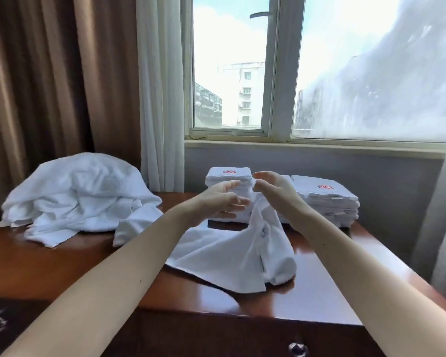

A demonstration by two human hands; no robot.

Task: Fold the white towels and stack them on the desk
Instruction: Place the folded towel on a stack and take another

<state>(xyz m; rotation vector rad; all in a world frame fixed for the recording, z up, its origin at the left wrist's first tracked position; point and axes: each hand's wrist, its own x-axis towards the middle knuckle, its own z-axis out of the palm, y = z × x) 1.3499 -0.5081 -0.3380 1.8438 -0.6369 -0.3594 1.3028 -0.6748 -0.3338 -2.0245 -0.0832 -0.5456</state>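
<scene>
Loose white terry towel (pixel 229 256) is laid crumpled at the middle of the glossy reddish-brown wooden desk (pixel 62 264), nearer the front edge than the back. One part is pulled up into a peak, met by the right hand (pixel 276 194). Right hand fingers are curled round that peak, thumb raised above; exact pinch point is hidden by the palm. Left hand (pixel 222 202) is held just beside the peak, fingers straight and spread, palm turned toward the right hand; contact with the cloth cannot be told. Both forearms are bare, reached in over the front edge.

Behind the hands, at the back edge centre, a tall stack of folded white towels with a red logo (pixel 227 176) is seen. A wider stack of folded white towels with a red logo (pixel 325 199) is set at the back right corner, just beside the first. Heap of unfolded white towels (pixel 75 194) is piled at the back left corner, one flap spilled toward the middle. Round metal drawer knob (pixel 298 348) is seen below the front edge. Behind the desk: window (pixel 268 73), brown curtain (pixel 49 73), white sheer curtain (pixel 160 86).
</scene>
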